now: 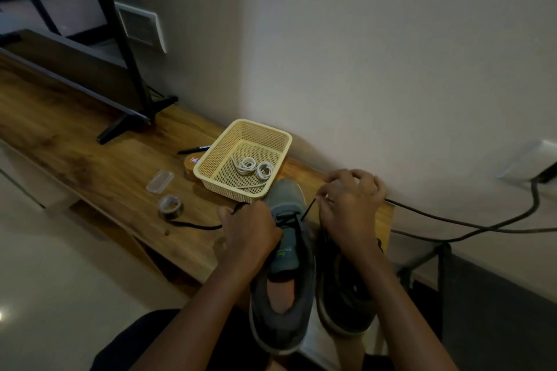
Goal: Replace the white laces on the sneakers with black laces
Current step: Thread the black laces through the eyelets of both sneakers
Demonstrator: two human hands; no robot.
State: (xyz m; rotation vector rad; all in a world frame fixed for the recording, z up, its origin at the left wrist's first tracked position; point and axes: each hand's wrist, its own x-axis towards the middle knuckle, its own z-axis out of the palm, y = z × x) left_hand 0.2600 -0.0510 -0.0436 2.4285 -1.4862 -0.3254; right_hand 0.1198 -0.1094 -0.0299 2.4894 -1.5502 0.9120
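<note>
Checking progress: the grey sneaker [283, 289] nearest you carries a black lace [196, 224] only through its front eyelets, and the rows nearer the ankle look unthreaded. Your left hand [251, 230] curls around one run of the lace at the tongue. Your right hand [349, 208] pinches the other end, drawn taut. The second sneaker [343, 295], just beside it on the right, is too dark to judge. Slack lace trails left across the tabletop [90, 135]. Farther back, two white laces [254, 167] lie coiled in the basket [241, 126]. Removal looks done, with most threading left.
</note>
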